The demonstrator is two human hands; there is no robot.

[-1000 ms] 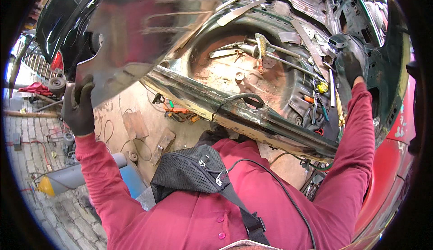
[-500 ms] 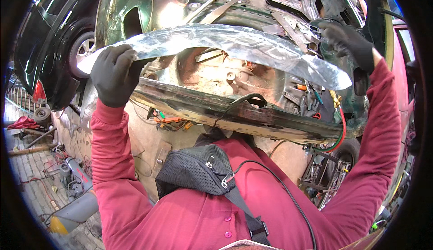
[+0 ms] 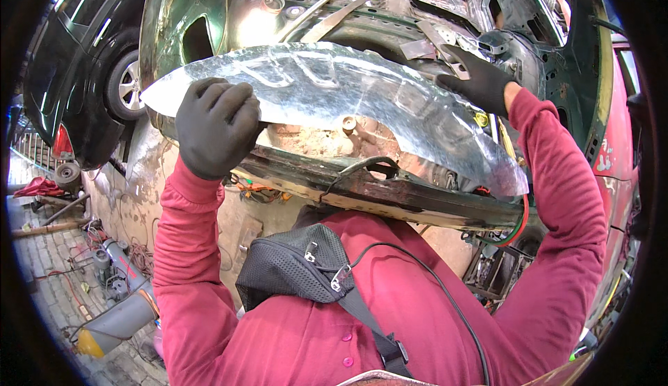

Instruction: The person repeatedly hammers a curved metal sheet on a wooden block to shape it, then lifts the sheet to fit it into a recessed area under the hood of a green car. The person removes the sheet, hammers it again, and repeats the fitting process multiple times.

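A long curved sheet of bare shiny metal [image 3: 334, 83] spans the space in front of me, above the opened rear of a stripped car body [image 3: 320, 198]. My left hand [image 3: 216, 128], in a black glove, is closed round the sheet's near edge toward its left end. My right hand [image 3: 483, 83], gloved too, has its fingers stretched out, thumb apart, at the sheet's far edge on the right. Whether those fingertips touch the metal I cannot tell. Under the sheet shows the car's rusty, brownish floor [image 3: 306, 142], partly hidden by it.
Metal strips [image 3: 337, 17] lie on the car body's far part. A red and green hose pair [image 3: 518, 229] hangs over its near right edge. To the left stand a dark car [image 3: 87, 73] and a grey gas cylinder [image 3: 122, 323]. A red car panel [image 3: 612, 170] borders the right.
The sheet has tilted so that more of its face shows, and its right end has dropped nearer. My left hand moved right; my right hand came left to the sheet, fingers now spread.
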